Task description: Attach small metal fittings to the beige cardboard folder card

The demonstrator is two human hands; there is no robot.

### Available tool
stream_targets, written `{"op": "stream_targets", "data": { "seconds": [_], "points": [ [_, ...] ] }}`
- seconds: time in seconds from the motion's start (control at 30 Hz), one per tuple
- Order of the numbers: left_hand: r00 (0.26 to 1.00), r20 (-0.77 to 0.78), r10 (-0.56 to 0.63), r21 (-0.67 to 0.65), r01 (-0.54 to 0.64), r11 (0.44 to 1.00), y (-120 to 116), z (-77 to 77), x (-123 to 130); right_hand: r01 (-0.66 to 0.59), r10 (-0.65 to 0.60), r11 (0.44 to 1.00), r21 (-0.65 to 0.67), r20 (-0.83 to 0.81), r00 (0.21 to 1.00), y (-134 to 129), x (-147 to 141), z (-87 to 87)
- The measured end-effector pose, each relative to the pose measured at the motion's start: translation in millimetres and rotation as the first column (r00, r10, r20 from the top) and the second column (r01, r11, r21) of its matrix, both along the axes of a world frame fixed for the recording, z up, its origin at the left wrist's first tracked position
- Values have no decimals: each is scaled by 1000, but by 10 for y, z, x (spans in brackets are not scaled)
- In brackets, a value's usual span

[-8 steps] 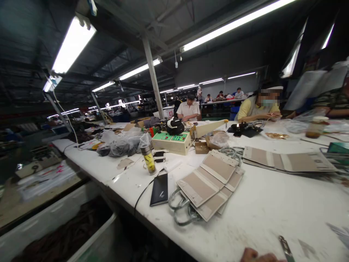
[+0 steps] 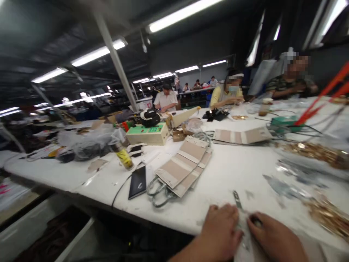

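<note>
My left hand (image 2: 220, 229) is at the bottom, its fingers curled down over the edge of a pale, plastic-covered panel (image 2: 244, 251). My right hand (image 2: 275, 236) lies across the same panel, thumb and fingers bent together around a small spot I cannot make out. Blur hides the fingertips. Just beyond my hands, a narrow dark metal tool (image 2: 236, 199) with holes lies on the white table (image 2: 231, 171). Further off to the left is a stack of beige panels (image 2: 181, 160) with grey wrapped handles.
Another beige panel stack (image 2: 242, 135) lies farther back. Gold metal parts (image 2: 316, 151) and clear plastic bags cover the right side. A black notebook (image 2: 137, 182), a yellow-filled bottle (image 2: 124, 158) and a cream machine (image 2: 148, 134) stand left. Co-workers sit across the table.
The view has swung to the right, so the tabletop things sit farther left. Both hands now show on the pale panel; before, only a few fingers showed at the bottom edge.
</note>
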State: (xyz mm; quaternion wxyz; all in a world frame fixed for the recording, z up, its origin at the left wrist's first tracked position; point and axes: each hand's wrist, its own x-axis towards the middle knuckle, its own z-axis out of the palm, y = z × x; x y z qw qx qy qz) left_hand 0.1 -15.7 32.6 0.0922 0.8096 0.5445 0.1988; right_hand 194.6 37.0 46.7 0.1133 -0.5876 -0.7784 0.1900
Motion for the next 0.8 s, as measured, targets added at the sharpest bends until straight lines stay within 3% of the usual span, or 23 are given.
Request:
{"op": "stream_targets", "data": {
  "seconds": [0.07,0.17,0.37,0.8],
  "points": [
    [999,-40,33,-55,-35,998,-9,137,3,10,-10,1000,29,8,1000,-20,52,-30],
    [992,-126,0,-66,-8,998,76,192,21,-4,8,994,110,-37,999,-93,124,-54],
    [984,-173,-34,-55,24,998,133,202,39,-72,71,991,111,8,997,-267,130,48],
    [962,-270,-29,50,45,998,185,75,58,-35,32,996,85,46,998,-241,-30,27]
  ]
}}
